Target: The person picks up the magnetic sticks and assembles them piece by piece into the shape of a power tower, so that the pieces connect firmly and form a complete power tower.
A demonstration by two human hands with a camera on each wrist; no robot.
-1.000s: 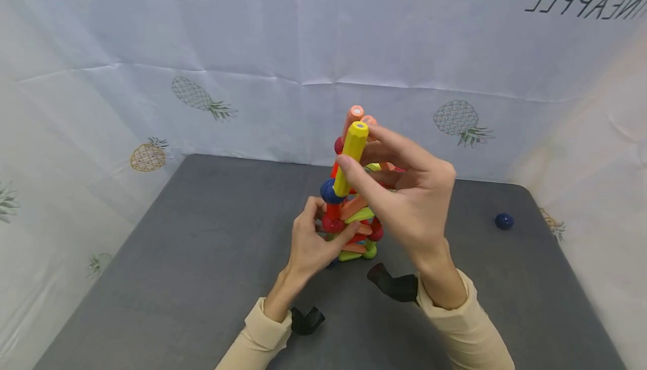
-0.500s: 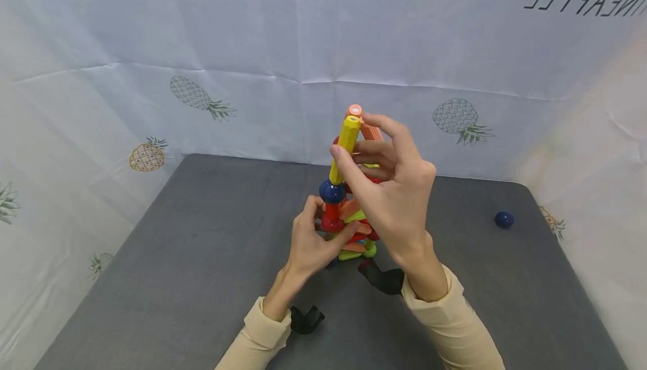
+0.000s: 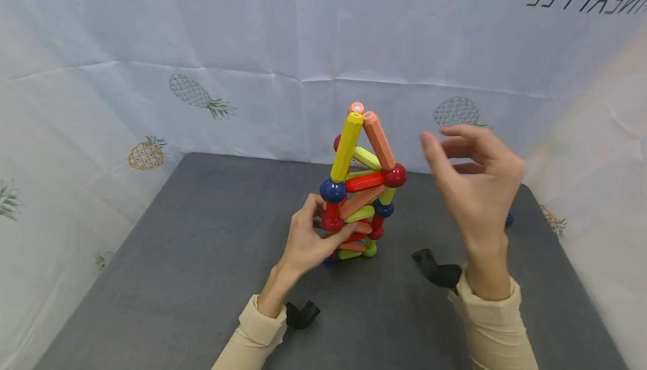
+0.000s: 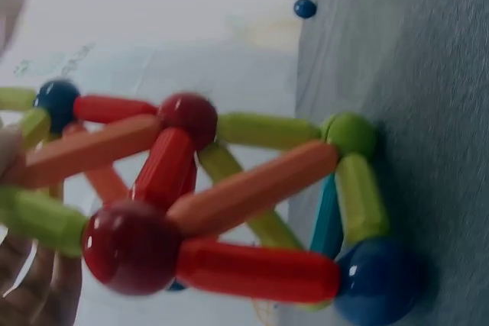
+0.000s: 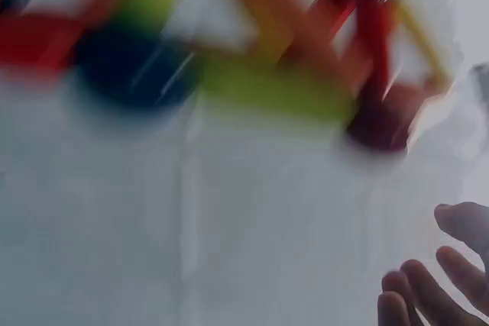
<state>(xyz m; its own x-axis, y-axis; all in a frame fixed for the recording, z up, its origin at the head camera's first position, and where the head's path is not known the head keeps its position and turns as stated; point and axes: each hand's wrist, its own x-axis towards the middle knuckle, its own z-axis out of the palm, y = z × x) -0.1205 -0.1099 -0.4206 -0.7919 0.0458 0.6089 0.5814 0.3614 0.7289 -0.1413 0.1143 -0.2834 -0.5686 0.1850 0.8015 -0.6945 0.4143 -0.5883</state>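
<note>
A tower of magnetic sticks and balls (image 3: 363, 200) stands upright on the table. My left hand (image 3: 308, 243) grips its left side low down, fingers behind and thumb across the front. The yellow stick (image 3: 347, 148) rises from a blue ball (image 3: 332, 191) at the upper left. Its top leans in beside two orange sticks, one of them (image 3: 379, 140) rising from a red ball (image 3: 395, 176). To the right of the tower, my right hand (image 3: 477, 182) is raised with nothing in it, thumb and fingers apart. The right wrist view shows the tower blurred, away from the fingers (image 5: 432, 292).
A loose blue ball (image 4: 305, 8) lies on the right of the grey table (image 3: 202, 257), partly hidden by my right hand in the head view. Black straps (image 3: 302, 315) hang near both wrists. A white pineapple-print cloth (image 3: 323, 33) hangs behind the table.
My right hand set the yellow stick's lower end on the blue ball, let go and moved right. The stick now stands in the tower. My left hand has kept its grip.
</note>
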